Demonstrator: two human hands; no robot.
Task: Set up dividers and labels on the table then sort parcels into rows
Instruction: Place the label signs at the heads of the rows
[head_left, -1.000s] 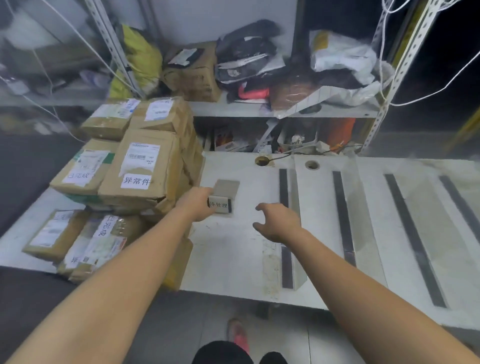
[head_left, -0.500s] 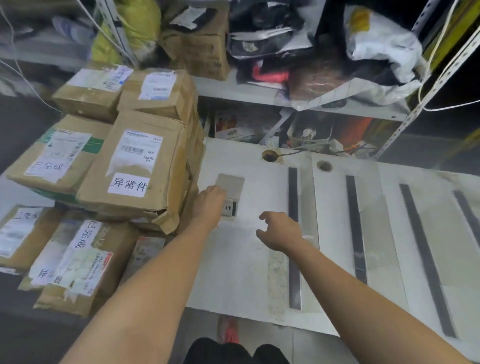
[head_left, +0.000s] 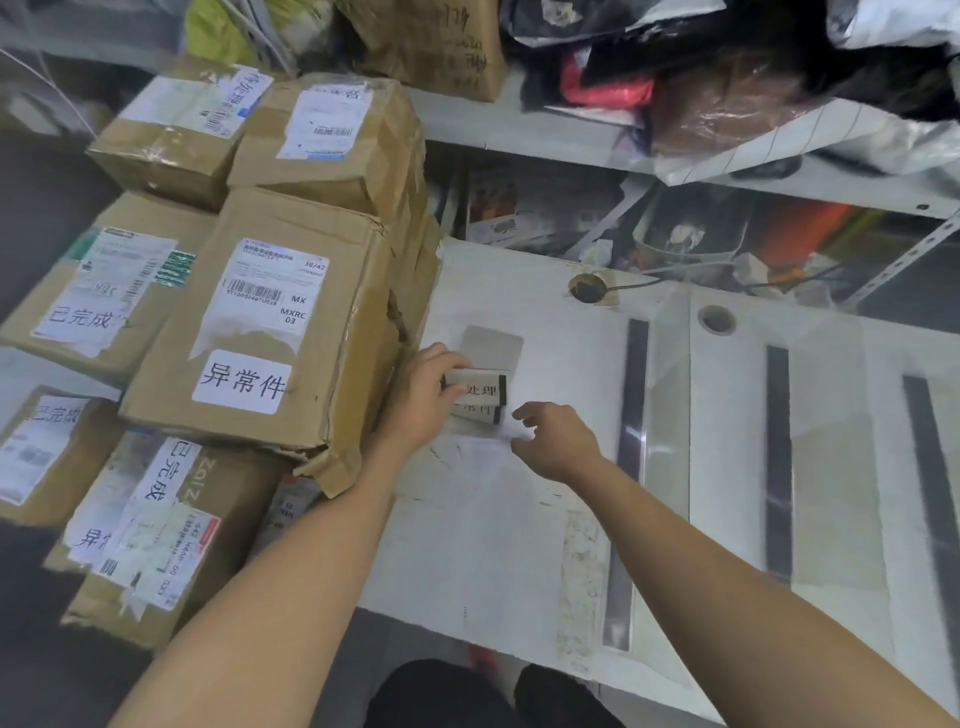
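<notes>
A small white label card (head_left: 480, 387) with black characters and dark ends is being pinched by the left grip (head_left: 423, 400), whose fingers are being closed on the card's left end. A second similar card (head_left: 483, 414) is showing just under the first one and is partly being covered by it; whether it is also being held cannot be told. Both are being held low over the white counter (head_left: 519, 545), toward its back left corner, in front of a flat grey rectangular plate (head_left: 493, 343) that is lying there. The right grip (head_left: 558, 441) is being held just beside the cards, its fingers apart and loosely bent, with nothing in it. Brown cardboard parcels (head_left: 280, 322) with white stickers are lying piled at the counter's left edge, just beside the left forearm. Long dark divider strips (head_left: 636, 395) are lying on the counter further right, each one running from the back edge toward the front edge.
</notes>
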